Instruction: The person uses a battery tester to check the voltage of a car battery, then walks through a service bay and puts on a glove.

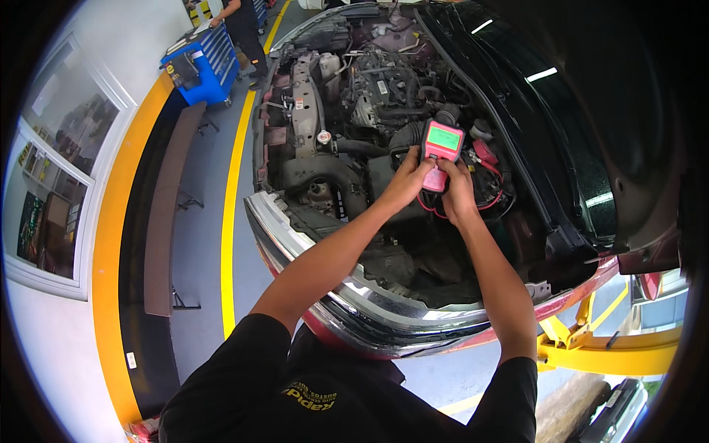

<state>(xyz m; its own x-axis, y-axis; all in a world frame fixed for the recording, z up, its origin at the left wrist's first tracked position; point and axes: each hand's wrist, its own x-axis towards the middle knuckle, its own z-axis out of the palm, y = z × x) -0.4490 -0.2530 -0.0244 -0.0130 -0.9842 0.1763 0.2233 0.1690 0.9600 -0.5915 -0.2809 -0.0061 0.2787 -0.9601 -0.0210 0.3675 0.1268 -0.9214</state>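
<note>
Over the open engine bay of a red car, both my hands hold a red handheld battery tester (443, 138) with a lit green screen. My left hand (402, 183) grips its left side, the thumb at the keys below the screen. Closed on the lower right side is my right hand (459, 193), its thumb also near the keys. A red cable (430, 207) hangs under the tester. To the right of the tester, a red clamp or terminal cover (485, 153) sits among cables. Left of and beyond the tester lies the dark engine (384, 88).
The car's front edge (369, 306) runs between my body and the engine bay. At left stand a long brown bench (173, 199) and a blue tool cabinet (210, 68), with another person (245, 33) beside it. A yellow lift arm (620, 351) extends at lower right.
</note>
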